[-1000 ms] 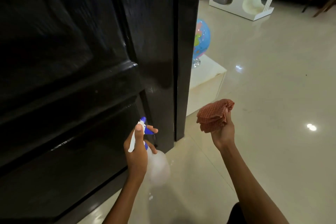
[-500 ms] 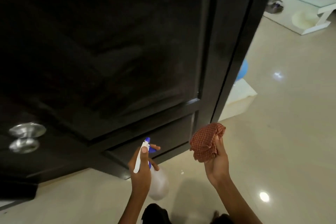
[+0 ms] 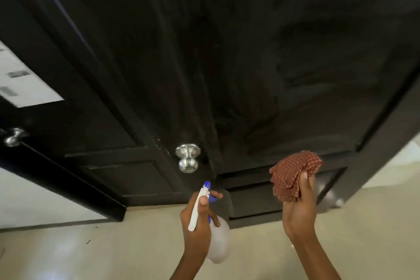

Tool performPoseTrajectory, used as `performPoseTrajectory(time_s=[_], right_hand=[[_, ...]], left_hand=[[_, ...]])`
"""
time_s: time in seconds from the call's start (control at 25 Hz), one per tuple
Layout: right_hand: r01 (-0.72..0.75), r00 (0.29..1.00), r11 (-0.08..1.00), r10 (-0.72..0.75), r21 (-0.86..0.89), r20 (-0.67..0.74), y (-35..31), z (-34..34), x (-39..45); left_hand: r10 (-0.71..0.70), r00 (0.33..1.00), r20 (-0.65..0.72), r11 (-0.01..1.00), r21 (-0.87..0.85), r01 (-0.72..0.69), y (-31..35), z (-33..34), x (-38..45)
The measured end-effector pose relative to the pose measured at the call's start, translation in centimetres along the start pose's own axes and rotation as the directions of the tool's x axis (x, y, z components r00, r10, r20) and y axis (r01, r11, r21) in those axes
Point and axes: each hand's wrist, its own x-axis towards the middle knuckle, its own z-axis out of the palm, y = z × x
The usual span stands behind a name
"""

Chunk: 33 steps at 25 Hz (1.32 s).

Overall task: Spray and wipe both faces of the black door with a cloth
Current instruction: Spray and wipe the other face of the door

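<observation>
Black door (image 3: 261, 63) fills the view ahead of both my hands, its steel knob (image 3: 187, 158) just above my left hand (image 3: 200, 223). That hand grips the spray bottle (image 3: 216, 234), nozzle toward the door's lower panel. My right hand (image 3: 298, 207) clutches the bunched red checked cloth (image 3: 293, 173), raised near the panel, not touching as far as I can tell.

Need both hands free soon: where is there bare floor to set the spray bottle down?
Bare pale floor lies left of the left hand holding the spray bottle, below the black door. More floor sits right of the right hand gripping the checked cloth. Between the forearms it is tight.
</observation>
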Motion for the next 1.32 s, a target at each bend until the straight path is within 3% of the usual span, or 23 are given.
performPoseTrajectory(time_s=[0.12, 0.24, 0.32, 0.4, 0.44, 0.52, 0.64, 0.76, 0.84, 0.92, 1.0, 1.32], right_hand=[[0.192, 0.977, 0.965, -0.171, -0.18, 0.125, 0.8, 6.3, 0.2], [0.464, 0.865, 0.805, -0.324, -0.369, 0.383, 1.9, 11.7, 1.6], [0.695, 0.709, 0.531, -0.391, -0.485, 0.587, 4.0, 13.5, 4.3], [0.787, 0.611, 0.196, -0.375, -0.585, 0.697, 6.0, 14.3, 7.1], [0.786, 0.598, 0.094, -0.368, -0.611, 0.712, 6.7, 14.2, 8.0], [0.784, 0.581, 0.025, -0.381, -0.62, 0.72, 7.6, 13.7, 8.6], [0.809, 0.58, 0.14, -0.348, -0.571, 0.736, 7.8, 13.0, 8.2], [0.76, 0.639, 0.376, -0.283, -0.531, 0.715, 8.5, 12.1, 6.4], [0.599, 0.747, 0.606, -0.188, -0.524, 0.637, 8.2, 12.3, 4.8], [0.384, 0.838, 0.762, -0.05, -0.522, 0.544, 8.0, 12.7, 3.4], [0.28, 0.872, 0.816, 0.005, -0.506, 0.49, 8.2, 12.9, 2.6], [0.186, 0.91, 0.853, 0.037, -0.488, 0.412, 9.8, 13.7, 0.2]], left_hand=[[-0.051, 0.996, -0.072, 0.998, -0.029, 0.049, 0.4, -2.8, 1.2], [-0.143, 0.979, -0.143, 0.989, -0.05, 0.137, 0.0, -4.6, 2.7], [-0.162, 0.976, -0.147, 0.987, -0.024, 0.16, -0.4, -5.1, 3.6], [-0.207, 0.965, -0.164, 0.978, -0.04, 0.203, -0.6, -5.4, 4.0], [-0.227, 0.959, -0.171, 0.974, -0.053, 0.221, -0.5, -5.4, 4.0], [-0.245, 0.953, -0.176, 0.969, -0.062, 0.238, -0.4, -5.5, 4.5], [-0.286, 0.941, -0.181, 0.958, -0.046, 0.282, -0.3, -5.8, 5.6], [-0.26, 0.96, -0.108, 0.965, 0.017, 0.263, -0.7, -6.4, 6.5], [-0.28, 0.957, -0.074, 0.958, 0.049, 0.284, -1.0, -6.5, 6.9], [-0.312, 0.948, -0.065, 0.946, 0.072, 0.316, -1.1, -6.5, 7.4], [-0.33, 0.943, -0.051, 0.942, 0.049, 0.332, -1.1, -6.7, 7.6], [-0.351, 0.935, -0.055, 0.933, 0.059, 0.354, -1.9, -8.6, 6.9]])
